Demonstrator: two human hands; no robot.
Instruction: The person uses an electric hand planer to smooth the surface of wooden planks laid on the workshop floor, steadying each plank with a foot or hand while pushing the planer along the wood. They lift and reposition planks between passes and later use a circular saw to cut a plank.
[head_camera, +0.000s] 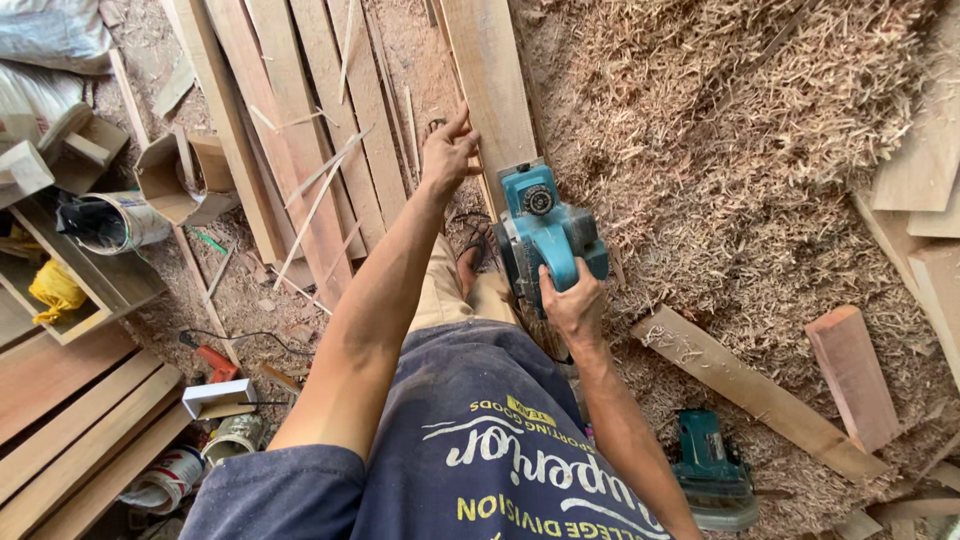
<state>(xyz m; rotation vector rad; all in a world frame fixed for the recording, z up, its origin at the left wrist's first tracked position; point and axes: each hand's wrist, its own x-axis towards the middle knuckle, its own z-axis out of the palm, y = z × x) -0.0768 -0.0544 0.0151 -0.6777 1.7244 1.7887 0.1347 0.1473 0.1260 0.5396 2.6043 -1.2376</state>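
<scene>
— On the plank (492, 85), what is the left hand (448, 152) doing?
— Its fingers (458, 125) lie nearly straight, pressed flat against the plank's left edge, gripping nothing.
— And the right hand (572, 305)?
— Curled tight round the rear handle of the teal electric planer (545, 232), which sits on the plank's near end, beside a heap of wood shavings (740, 170).
— Anything else close by?
— Another teal power tool (712, 480) lies on the shavings, lower right.

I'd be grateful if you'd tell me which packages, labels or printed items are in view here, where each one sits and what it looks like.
Cardboard box: upper left on the ground, open, brown.
White sack: top left corner, bulging, pale.
Small white box: lower left, by a red tool.
Labelled cans: bottom left, on their sides, round.
Shirt print: on the person's dark blue shirt, white and yellow.
</scene>
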